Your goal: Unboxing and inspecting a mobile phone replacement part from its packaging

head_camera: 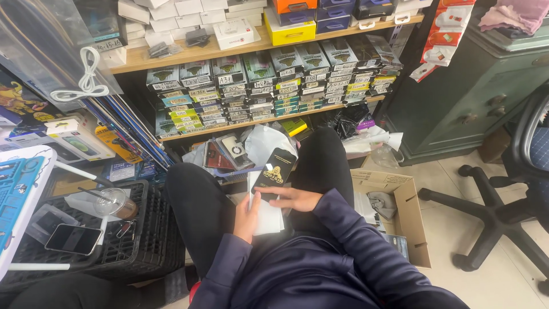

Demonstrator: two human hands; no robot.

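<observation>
Black flat packet point(273, 171) with gold print held over seated person's lap, atop white sleeve point(266, 213). Left hand point(247, 217) grip closed on sleeve's lower edge; right hand point(294, 198) fingers pinch packet's bottom. Cardboard box point(400, 212) on floor beside right leg; stacked small boxes point(269, 86) fill wooden shelf ahead.

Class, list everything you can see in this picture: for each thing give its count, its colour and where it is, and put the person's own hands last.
black packet: one, black with gold print, on the lap, in both hands
white sleeve: one, white, under the black packet
small boxes: many, green and mixed, stacked on the lower shelf
cardboard box: one, brown, floor at right
black crate: one, floor at left
phone: one, dark, on the crate
office chair: one, black, far right
left hand: on the white sleeve
right hand: on the black packet
</observation>
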